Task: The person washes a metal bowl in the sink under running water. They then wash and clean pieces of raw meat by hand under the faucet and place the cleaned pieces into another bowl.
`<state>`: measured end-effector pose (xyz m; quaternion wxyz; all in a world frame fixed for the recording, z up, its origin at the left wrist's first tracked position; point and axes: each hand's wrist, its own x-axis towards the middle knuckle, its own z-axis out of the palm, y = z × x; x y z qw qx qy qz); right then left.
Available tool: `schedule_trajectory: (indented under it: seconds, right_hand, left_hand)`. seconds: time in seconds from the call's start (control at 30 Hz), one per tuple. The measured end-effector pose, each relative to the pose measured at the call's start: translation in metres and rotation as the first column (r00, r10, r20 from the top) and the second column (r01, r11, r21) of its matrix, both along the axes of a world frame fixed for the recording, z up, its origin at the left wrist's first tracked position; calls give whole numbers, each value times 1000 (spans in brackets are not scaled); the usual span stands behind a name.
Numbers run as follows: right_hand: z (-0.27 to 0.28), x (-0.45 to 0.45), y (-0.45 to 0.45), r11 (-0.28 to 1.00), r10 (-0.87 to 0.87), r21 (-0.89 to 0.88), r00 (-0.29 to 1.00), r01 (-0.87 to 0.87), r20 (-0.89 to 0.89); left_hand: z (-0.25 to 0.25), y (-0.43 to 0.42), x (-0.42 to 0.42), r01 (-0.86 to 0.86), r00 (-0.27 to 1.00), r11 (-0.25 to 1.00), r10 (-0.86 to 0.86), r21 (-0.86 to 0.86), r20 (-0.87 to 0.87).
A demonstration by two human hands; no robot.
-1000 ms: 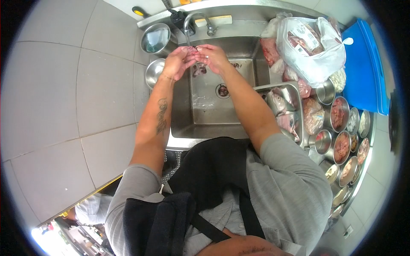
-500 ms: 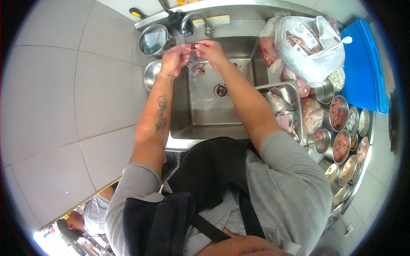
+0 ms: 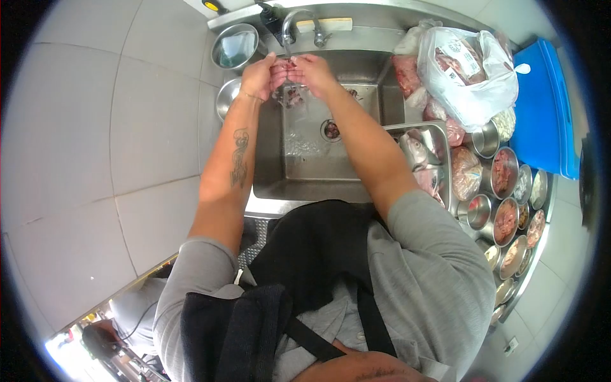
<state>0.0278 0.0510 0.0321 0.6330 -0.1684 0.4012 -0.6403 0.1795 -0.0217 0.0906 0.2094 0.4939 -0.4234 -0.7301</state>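
Note:
My left hand [image 3: 261, 76] and my right hand [image 3: 312, 73] meet below the curved tap [image 3: 299, 14], at the far left of the steel sink [image 3: 305, 190]. Their curved fingers hold a small dark red piece of meat or offal [image 3: 291, 63] between them, mostly covered by the fingers; its exact kind I cannot make out. Water runs down around the hands. Under them, reddish scraps [image 3: 293, 97] lie on the sink floor. More dark red bits sit in the drain [image 3: 331, 130].
Left of the sink stand a steel pot [image 3: 234, 48] and a steel bowl [image 3: 227, 100]. On the right are a tray of fish [image 3: 417, 149], a white plastic bag of meat [image 3: 468, 76], several steel bowls of food and a blue bin [image 3: 544, 108]. Another person [image 3: 137, 312] is at lower left.
My fingers have shifted from a pinch on the dark red piece to a more cupped hold, palms turned up. The view has shifted slightly. The other person at lower left has moved.

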Motion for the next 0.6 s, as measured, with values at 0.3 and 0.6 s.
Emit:
schedule_trajectory:
  seconds: [0.3, 0.6]
  right_hand:
    - [13, -27, -1, 981, 187, -33, 971, -193, -148]
    - [4, -53, 1, 974, 214, -40, 964, -222, -157]
  left_hand:
    - [3, 21, 3, 210, 975, 962, -219, -172, -34]
    - [-13, 32, -8, 211, 977, 828, -167, -519, 130]
